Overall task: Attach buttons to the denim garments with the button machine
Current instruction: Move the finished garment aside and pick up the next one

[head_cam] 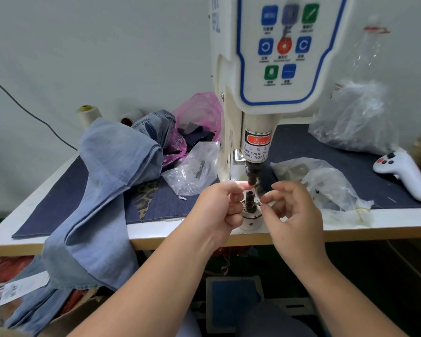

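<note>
Loading step: both hands are working at the machine's (270, 69) lower die (250, 200), under the punch (251, 175). The left hand (219, 207), at 9 o'clock of the die, is curling its fingers, thumb and forefinger pinching together; what it is pinching cannot be told. The right hand (292, 210), at 3 o'clock, is pinching a small dark part, probably a button (260, 203), at the die's rim. No denim is lying on the die; the garment (112, 181) is draped at 9 o'clock on the worktop (350, 231). Next: seat the part, then bring the denim across.
</note>
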The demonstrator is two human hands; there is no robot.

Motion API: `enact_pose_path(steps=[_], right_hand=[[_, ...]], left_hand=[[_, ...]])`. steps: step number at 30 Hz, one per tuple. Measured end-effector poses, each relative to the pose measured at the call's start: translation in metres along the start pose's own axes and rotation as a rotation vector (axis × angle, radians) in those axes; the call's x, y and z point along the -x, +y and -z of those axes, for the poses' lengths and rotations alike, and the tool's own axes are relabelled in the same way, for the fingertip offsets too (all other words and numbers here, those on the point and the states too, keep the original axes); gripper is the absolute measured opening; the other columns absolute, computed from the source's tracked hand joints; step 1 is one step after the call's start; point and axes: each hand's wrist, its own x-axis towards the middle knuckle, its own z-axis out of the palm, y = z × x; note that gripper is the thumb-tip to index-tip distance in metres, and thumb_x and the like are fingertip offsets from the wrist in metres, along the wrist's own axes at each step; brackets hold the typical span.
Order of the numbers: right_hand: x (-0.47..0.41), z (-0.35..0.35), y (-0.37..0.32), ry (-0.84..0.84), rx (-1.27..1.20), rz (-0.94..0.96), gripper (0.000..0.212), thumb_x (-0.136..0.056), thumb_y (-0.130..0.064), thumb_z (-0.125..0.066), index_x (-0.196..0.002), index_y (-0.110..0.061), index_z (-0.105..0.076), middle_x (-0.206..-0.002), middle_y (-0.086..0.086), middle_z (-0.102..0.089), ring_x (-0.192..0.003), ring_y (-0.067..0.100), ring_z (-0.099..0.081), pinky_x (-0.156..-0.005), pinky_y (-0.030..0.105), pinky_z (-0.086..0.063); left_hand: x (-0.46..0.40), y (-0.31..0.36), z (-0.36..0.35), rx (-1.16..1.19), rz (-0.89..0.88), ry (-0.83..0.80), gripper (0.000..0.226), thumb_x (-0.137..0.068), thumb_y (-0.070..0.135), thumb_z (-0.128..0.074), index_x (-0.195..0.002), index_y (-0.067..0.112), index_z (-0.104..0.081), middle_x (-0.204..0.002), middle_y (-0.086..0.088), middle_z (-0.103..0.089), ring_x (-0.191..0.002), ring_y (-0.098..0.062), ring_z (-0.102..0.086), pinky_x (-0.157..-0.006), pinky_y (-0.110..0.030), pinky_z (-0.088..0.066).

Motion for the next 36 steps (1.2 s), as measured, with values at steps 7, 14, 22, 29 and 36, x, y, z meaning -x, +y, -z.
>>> enact_pose_path(steps=[7,14,22,29,36], right_hand=[[0.003,0.001,0.0,-0.007,-0.002,-0.002,0.053,-0.083,-0.002,-0.073,-0.094,-0.049,-0.05,-0.091,-0.019,-0.065,-0.071,0.01,-0.063,-0.065,0.013,-0.05],[0.005,0.005,-0.004,-0.005,-0.012,-0.025,0.047,-0.083,-0.003,-0.073,-0.093,-0.043,-0.051,-0.09,-0.02,-0.064,-0.071,0.007,-0.062,-0.065,0.012,-0.049],[0.009,0.005,-0.011,0.001,-0.067,-0.031,0.043,-0.083,-0.001,-0.072,-0.092,-0.04,-0.055,-0.089,-0.016,-0.067,-0.07,0.008,-0.062,-0.06,0.009,-0.047],[0.017,-0.005,-0.029,-0.056,-0.101,0.016,0.04,-0.083,0.002,-0.07,-0.088,-0.036,-0.06,-0.086,-0.015,-0.065,-0.077,0.009,-0.062,-0.062,0.007,-0.046],[0.023,-0.014,-0.047,-0.205,-0.102,0.004,0.029,-0.084,0.002,-0.07,-0.082,-0.026,-0.063,-0.079,-0.014,-0.061,-0.07,0.006,-0.059,-0.056,0.006,-0.043]], left_hand=[[0.002,0.001,0.002,0.102,0.042,-0.04,0.022,-0.091,0.001,-0.044,-0.102,0.0,-0.064,-0.061,0.004,-0.031,-0.05,-0.007,-0.019,-0.046,-0.02,-0.012],[0.003,0.0,0.001,0.148,0.089,-0.078,0.028,-0.091,0.002,-0.042,-0.111,0.003,-0.061,-0.062,0.004,-0.027,-0.052,-0.007,-0.017,-0.048,-0.02,-0.01],[0.004,0.013,0.019,0.091,0.172,-0.172,0.033,-0.088,0.004,-0.049,-0.118,0.004,-0.062,-0.061,0.004,-0.036,-0.05,-0.007,-0.021,-0.04,-0.017,-0.018],[-0.004,0.015,0.032,-0.132,-0.112,0.086,0.021,-0.091,0.001,-0.049,-0.093,0.011,-0.068,-0.058,0.002,-0.044,-0.042,-0.007,-0.032,-0.041,-0.02,-0.023],[-0.054,0.099,0.106,-1.632,-0.801,0.86,0.034,-0.083,0.023,-0.062,-0.114,0.009,-0.059,-0.117,-0.015,-0.057,-0.109,-0.035,-0.05,-0.088,-0.044,-0.043]])
